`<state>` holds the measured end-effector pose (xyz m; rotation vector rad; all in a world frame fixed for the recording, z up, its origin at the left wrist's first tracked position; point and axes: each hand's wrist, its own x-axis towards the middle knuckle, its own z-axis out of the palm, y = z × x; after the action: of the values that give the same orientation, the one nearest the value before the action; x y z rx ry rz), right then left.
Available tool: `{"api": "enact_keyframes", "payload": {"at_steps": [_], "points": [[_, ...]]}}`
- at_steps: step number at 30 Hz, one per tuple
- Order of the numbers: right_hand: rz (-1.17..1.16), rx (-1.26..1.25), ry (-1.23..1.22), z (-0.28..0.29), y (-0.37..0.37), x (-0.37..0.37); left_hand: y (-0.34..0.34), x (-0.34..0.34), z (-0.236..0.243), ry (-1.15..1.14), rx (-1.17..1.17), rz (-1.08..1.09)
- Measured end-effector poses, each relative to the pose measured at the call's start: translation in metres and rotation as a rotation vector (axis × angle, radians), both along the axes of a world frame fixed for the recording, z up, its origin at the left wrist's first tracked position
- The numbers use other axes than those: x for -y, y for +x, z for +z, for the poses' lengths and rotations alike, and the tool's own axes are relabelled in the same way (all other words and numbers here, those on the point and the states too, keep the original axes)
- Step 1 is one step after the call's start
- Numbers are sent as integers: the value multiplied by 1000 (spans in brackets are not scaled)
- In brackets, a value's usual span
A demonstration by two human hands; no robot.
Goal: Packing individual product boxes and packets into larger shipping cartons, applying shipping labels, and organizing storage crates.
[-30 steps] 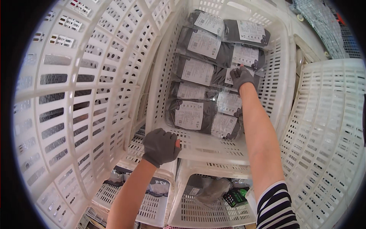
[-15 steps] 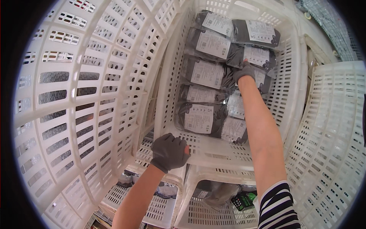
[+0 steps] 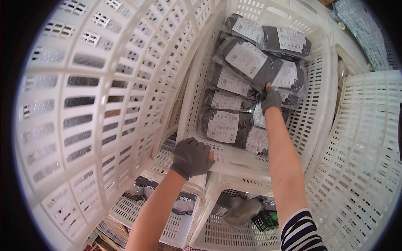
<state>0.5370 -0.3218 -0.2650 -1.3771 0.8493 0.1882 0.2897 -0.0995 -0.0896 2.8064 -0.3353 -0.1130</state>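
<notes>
Several flat dark grey packets in clear plastic, each with a white label, lie in two columns inside a white plastic crate [image 3: 201, 75]. My right hand [image 3: 272, 99], in a grey fingerless-tipped glove, reaches into the crate. Its thumb and fingers pinch the near edge of one bagged packet [image 3: 245, 58], which lies tilted over its neighbours. My left hand [image 3: 192, 159], gloved the same way, is curled over the crate's near-left rim. Below the right hand lies another labelled packet [image 3: 256, 140], and a packet [image 3: 222, 126] sits in the near-left corner.
A tall white perforated crate wall [image 3: 92, 125] rises on the left, and another crate [image 3: 360, 146] stands on the right. Two lower crates sit nearer me; one holds a green and black package [image 3: 266, 220], the other some bagged goods [image 3: 184, 205]. Silvery wrapped material [image 3: 364, 33] is at the far right.
My right hand has drawn back toward me, and the packet in its pinch has shifted nearer and turned askew. The left hand stays on the rim. The whole view has shifted slightly.
</notes>
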Motion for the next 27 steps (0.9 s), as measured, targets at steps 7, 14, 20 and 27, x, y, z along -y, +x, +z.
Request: {"api": "enact_keyframes", "payload": {"at_steps": [7,14,20,27], "points": [[-154,-64,217,101,-75,-24,6,3,-7,-46,122,37],[102,105,179,212,-118,-33,-9,1,10,1,-54,287],[531,363,4,259,-229,28,-179,-5,103,-590,336,620],[1043,809,-655,390,-340,25,-492,5,163,-425,292,1569]]}}
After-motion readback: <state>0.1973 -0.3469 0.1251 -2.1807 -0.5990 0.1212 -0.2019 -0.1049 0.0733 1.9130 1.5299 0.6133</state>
